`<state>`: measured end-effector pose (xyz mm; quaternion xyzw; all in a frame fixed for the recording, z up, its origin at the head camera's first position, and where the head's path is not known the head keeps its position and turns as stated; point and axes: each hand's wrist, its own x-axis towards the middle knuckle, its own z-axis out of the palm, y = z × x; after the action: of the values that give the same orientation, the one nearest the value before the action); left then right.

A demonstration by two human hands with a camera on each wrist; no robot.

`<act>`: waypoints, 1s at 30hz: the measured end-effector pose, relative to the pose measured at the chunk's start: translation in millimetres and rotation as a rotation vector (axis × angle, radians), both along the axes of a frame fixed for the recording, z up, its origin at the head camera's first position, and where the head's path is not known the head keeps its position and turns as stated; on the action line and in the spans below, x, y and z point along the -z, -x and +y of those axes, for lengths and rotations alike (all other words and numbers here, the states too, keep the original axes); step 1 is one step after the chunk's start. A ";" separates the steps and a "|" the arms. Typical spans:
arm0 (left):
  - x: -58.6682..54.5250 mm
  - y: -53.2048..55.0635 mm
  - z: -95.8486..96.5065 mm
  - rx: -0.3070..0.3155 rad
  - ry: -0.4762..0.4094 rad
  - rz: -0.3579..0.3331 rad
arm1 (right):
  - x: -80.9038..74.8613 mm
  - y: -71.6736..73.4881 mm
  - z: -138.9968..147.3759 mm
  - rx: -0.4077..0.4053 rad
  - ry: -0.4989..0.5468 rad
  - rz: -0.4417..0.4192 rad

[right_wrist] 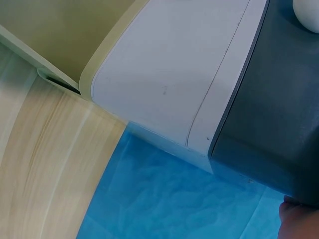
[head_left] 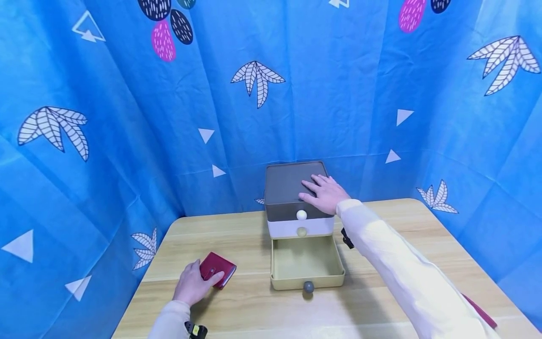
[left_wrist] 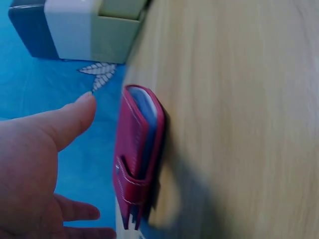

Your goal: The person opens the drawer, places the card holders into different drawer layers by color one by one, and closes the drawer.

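Note:
A small red wallet (head_left: 217,269) with a snap strap lies on the left part of the table. My left hand (head_left: 195,284) is right at it, the thumb and fingers spread and fairly straight; in the left wrist view a gap shows between the thumb and the wallet (left_wrist: 137,149). At the back stands a small drawer box (head_left: 292,181) in dark grey, white and beige. Its bottom beige drawer (head_left: 305,259) is pulled out and holds nothing. My right hand (head_left: 326,194) rests flat on the box's grey top, fingers spread.
A dark red flat object (head_left: 480,311) lies at the right, partly hidden under my right sleeve (head_left: 406,273). The wooden table (head_left: 241,235) is bordered by a blue patterned curtain (head_left: 296,117) at the back and sides. A grey knob (head_left: 308,286) sticks out from the drawer front.

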<state>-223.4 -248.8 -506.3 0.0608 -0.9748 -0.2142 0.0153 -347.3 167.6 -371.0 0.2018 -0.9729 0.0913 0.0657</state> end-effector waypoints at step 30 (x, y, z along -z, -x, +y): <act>16.0 8.1 6.6 0.029 0.059 -0.002 | -0.5 -2.3 1.3 0.017 0.015 -0.006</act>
<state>-231.5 -242.3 -522.3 0.0462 -0.9815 -0.1856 0.0130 -345.0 168.9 -370.5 0.1926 -0.9741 0.0984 0.0652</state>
